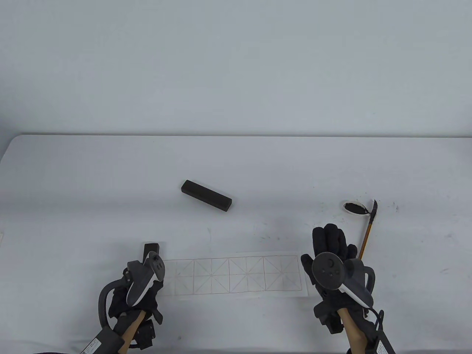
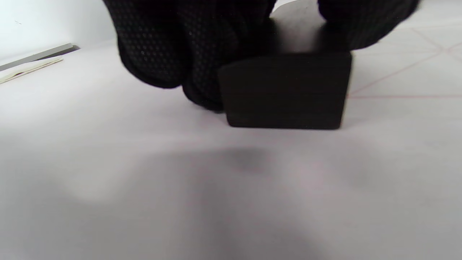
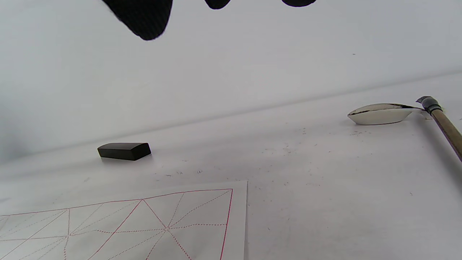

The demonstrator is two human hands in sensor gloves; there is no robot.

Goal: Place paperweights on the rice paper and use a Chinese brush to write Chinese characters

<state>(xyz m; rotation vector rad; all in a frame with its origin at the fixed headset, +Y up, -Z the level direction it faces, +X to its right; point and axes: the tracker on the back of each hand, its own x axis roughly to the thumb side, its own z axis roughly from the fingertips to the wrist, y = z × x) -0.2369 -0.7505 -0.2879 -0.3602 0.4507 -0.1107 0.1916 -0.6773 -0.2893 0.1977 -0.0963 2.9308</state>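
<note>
A long strip of rice paper (image 1: 236, 274) with a red grid lies near the table's front edge. My left hand (image 1: 150, 262) grips a black paperweight (image 1: 150, 250) at the paper's left end. In the left wrist view the fingers (image 2: 169, 47) and thumb curl round this block (image 2: 285, 90), which sits on the surface beside the red grid lines (image 2: 404, 68). A second black paperweight (image 1: 206, 195) lies apart, beyond the paper. My right hand (image 1: 324, 243) hovers just right of the paper with straight fingers, holding nothing. The brush (image 1: 368, 228) leans on the ink dish (image 1: 356, 207).
Small ink specks dot the table round the dish and behind the paper. The right wrist view shows the far paperweight (image 3: 124, 150), the paper's right end (image 3: 162, 224), the dish (image 3: 382, 113) and the brush (image 3: 445, 128). The table's far edge meets a plain wall.
</note>
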